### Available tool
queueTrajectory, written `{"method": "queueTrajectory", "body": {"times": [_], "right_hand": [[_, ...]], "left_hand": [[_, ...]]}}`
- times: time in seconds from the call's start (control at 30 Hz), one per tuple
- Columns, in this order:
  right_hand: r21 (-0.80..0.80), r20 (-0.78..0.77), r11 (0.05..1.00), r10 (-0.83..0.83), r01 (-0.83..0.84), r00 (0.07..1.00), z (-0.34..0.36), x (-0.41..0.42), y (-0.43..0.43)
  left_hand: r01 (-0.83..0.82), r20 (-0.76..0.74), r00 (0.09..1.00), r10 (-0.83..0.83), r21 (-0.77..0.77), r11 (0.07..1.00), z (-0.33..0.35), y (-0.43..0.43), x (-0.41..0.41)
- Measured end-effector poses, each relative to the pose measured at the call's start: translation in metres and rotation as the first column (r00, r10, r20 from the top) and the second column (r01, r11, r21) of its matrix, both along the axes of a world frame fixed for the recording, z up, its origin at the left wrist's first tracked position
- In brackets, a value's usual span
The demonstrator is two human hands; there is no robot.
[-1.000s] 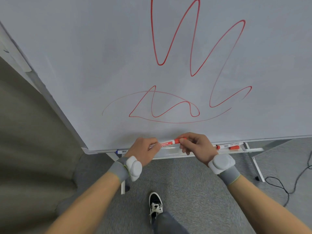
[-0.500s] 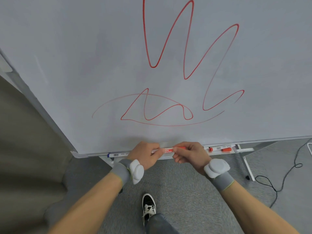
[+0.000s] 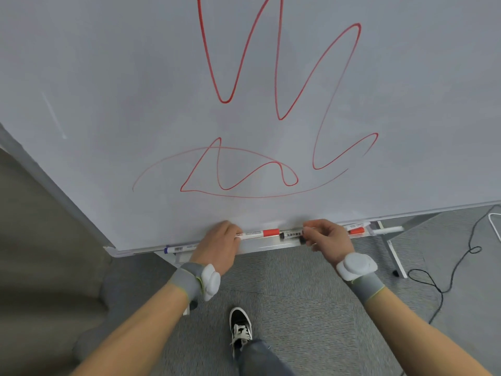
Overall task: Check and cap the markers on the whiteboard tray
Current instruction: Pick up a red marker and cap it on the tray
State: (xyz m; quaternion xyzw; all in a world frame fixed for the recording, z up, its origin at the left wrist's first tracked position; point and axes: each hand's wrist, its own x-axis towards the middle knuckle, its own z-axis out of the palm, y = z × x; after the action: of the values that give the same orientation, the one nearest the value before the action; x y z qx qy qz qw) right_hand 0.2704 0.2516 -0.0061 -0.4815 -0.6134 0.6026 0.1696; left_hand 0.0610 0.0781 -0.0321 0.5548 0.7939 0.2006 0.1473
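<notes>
A red marker (image 3: 259, 233) with its red cap on lies along the whiteboard tray (image 3: 260, 246). My left hand (image 3: 221, 241) rests over its left end with fingers closed on the barrel. Just to the right, a black marker (image 3: 291, 235) lies in the tray, and my right hand (image 3: 326, 237) pinches its right end. Part of both barrels is hidden by my fingers. A second red marker (image 3: 356, 230) sits past my right hand. A blue marker (image 3: 176, 249) lies at the tray's left end.
The whiteboard (image 3: 135, 90) bears red scribbles above the tray. A white pen (image 3: 389, 229) lies at the tray's right end. The stand's leg (image 3: 393, 253), a black cable (image 3: 447, 278) and my shoe (image 3: 240, 325) are on the grey carpet.
The red marker, held up between both hands before, now lies capped on the tray. My hands have moved apart, and my right hand has shifted right onto the black marker.
</notes>
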Motion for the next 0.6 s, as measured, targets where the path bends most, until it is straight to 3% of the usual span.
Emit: {"method": "queueTrajectory", "body": {"times": [0.1, 0.23, 0.37, 0.47, 0.6], "right_hand": [[0.354, 0.281, 0.919, 0.071, -0.172, 0.957, -0.006, 0.007, 0.005], [0.600, 0.485, 0.653, 0.161, -0.461, 0.860, -0.020, 0.029, 0.009], [0.636, 0.592, 0.472, 0.211, -0.611, 0.778, -0.028, 0.027, 0.014], [0.607, 0.644, 0.433, 0.223, -0.667, 0.731, -0.030, 0.024, 0.017], [0.602, 0.646, 0.409, 0.255, -0.685, 0.720, -0.029, 0.023, 0.021]], "left_hand": [[-0.076, -0.131, 0.989, 0.075, -0.008, 0.997, -0.013, -0.004, 0.003], [-0.102, -0.259, 0.961, 0.092, -0.024, 0.995, -0.024, -0.001, 0.027], [-0.143, -0.269, 0.954, 0.132, -0.023, 0.989, -0.022, -0.001, 0.032], [-0.132, -0.224, 0.966, 0.130, 0.007, 0.991, -0.016, 0.005, 0.042], [0.049, -0.181, 0.983, -0.037, 0.064, 0.997, -0.008, 0.028, 0.059]]}}
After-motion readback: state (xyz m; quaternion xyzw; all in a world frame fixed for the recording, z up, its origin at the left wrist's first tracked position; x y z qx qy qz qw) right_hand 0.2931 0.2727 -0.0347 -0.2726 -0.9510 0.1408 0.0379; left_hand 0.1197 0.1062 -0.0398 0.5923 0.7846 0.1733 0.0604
